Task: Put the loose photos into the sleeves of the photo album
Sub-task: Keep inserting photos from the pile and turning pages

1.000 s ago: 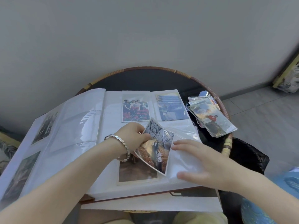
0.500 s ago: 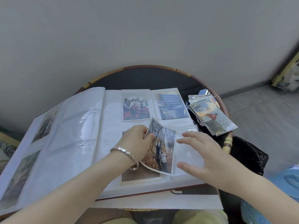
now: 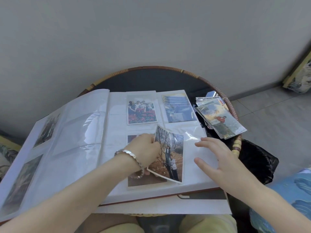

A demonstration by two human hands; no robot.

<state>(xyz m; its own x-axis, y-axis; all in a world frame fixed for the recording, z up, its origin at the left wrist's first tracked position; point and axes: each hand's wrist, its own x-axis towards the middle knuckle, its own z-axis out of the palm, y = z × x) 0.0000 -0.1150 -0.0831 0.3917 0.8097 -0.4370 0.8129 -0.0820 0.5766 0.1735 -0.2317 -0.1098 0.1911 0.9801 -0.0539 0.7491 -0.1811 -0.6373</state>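
An open photo album [image 3: 116, 132] lies on a round wicker-rimmed table. My left hand [image 3: 144, 152], with a silver bracelet at the wrist, grips the left edge of a loose photo [image 3: 170, 158] of a figure by a bare tree; its right part looks slipped under the clear lower-right sleeve [image 3: 195, 137]. My right hand [image 3: 217, 158] rests open on that sleeve, fingers spread. Two photos sit in the upper sleeves, a group photo [image 3: 141, 109] and a building photo [image 3: 178, 107]. Another photo [image 3: 144, 181] lies in the lower-left sleeve, partly under my hand.
A stack of loose photos [image 3: 220, 119] lies on the table's right edge, by the rim [image 3: 235, 115]. A black bag [image 3: 257, 162] hangs beside the table. The album's left pages [image 3: 58, 135] arch upward. A wall is close behind; grey floor tiles are at the right.
My left hand has turned the tree photo more upright and pushed it right, further into the lower-right sleeve. My right hand has lifted its fingers and shifted right on the sleeve.
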